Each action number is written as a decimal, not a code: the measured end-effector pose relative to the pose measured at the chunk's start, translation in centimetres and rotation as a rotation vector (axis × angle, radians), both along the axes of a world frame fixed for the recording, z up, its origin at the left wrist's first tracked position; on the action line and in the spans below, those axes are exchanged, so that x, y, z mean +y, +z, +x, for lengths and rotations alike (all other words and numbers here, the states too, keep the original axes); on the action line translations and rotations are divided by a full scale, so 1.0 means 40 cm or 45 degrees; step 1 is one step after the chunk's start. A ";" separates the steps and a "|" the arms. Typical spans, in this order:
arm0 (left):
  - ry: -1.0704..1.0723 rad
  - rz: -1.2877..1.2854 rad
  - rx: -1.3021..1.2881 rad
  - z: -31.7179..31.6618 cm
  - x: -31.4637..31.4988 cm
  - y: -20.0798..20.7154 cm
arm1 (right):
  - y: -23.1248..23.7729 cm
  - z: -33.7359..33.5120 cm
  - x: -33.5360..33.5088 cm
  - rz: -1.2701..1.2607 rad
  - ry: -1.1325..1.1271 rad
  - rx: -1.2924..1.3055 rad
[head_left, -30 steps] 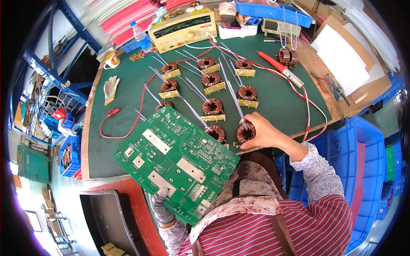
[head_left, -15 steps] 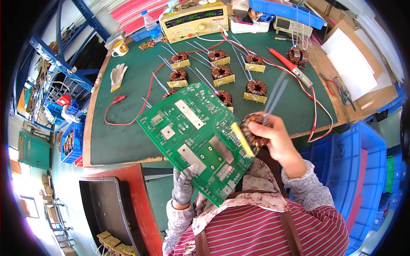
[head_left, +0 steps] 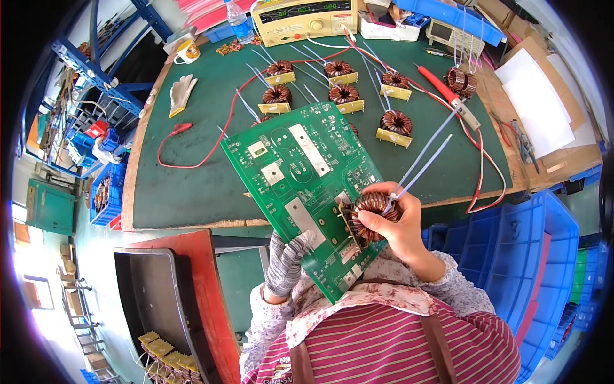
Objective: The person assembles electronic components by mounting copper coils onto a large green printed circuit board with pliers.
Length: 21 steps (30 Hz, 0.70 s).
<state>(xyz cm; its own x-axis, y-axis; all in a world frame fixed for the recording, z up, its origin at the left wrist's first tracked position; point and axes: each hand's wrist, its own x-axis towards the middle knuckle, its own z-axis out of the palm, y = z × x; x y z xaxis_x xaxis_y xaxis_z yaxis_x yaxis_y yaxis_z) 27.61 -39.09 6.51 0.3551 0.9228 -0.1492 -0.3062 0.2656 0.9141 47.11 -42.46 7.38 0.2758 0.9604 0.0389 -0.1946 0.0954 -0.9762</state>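
Note:
My gloved left hand [head_left: 288, 261] grips the lower left edge of a large green circuit board [head_left: 268, 192], tilted up in front of my body. The board carries pale metal patches and rows of small solder points. In my bare right hand [head_left: 404, 232] is a toroidal coil [head_left: 371, 208] wound with copper wire, two long pale-blue leads rising from it. The coil is against the lower right part of the board; its base is mostly hidden, so I cannot tell if it is seated. Beyond the board stand several similar coils [head_left: 344, 94] on yellow base plates.
A green-topped bench [head_left: 185, 211] carries a power supply [head_left: 307, 22], a red probe [head_left: 441, 86] with cables, a spare glove [head_left: 182, 95], a mug [head_left: 187, 51] and a bottle [head_left: 239, 22]. Blue crates [head_left: 524, 256] stand at right; a black tray [head_left: 150, 288] with coils lies lower left.
My right hand has brought the coil left and down, from beside the board's right edge onto its face. The board has turned slightly more upright.

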 end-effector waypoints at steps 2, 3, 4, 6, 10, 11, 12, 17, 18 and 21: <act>-0.007 0.010 0.008 0.005 0.001 0.006 | -0.005 0.002 -0.002 0.052 -0.028 -0.056; -0.033 0.038 0.013 0.006 0.001 0.012 | -0.003 0.002 -0.003 0.056 -0.045 -0.050; -0.059 0.066 0.018 0.007 0.001 0.015 | -0.001 0.002 -0.005 0.061 -0.060 -0.043; -0.069 0.082 0.012 0.003 0.007 0.000 | -0.005 0.002 -0.009 0.084 -0.078 -0.097; -0.077 0.038 -0.023 -0.001 0.004 -0.005 | -0.002 -0.003 -0.022 0.113 -0.123 -0.142; -0.065 0.000 -0.048 0.001 0.005 -0.006 | -0.003 -0.004 -0.021 0.123 -0.141 -0.138; -0.057 -0.001 -0.035 0.002 0.006 -0.002 | -0.003 -0.003 -0.022 0.115 -0.138 -0.130; -0.075 0.005 -0.051 0.005 0.007 0.015 | 0.010 -0.006 -0.028 0.071 -0.136 0.068; -0.094 0.012 -0.040 0.007 0.006 0.022 | 0.006 -0.006 -0.024 0.084 -0.126 0.015; -0.090 0.078 -0.013 0.006 0.007 0.017 | 0.000 -0.013 -0.020 0.052 -0.111 -0.011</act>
<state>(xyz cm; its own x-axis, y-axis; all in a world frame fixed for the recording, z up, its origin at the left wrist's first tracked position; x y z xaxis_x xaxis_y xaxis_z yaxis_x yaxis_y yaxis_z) 27.87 -38.79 7.18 0.4210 0.9027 -0.0892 -0.2983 0.2306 0.9262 46.60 -43.26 7.36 0.3578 0.9303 0.0806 -0.1752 0.1517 -0.9728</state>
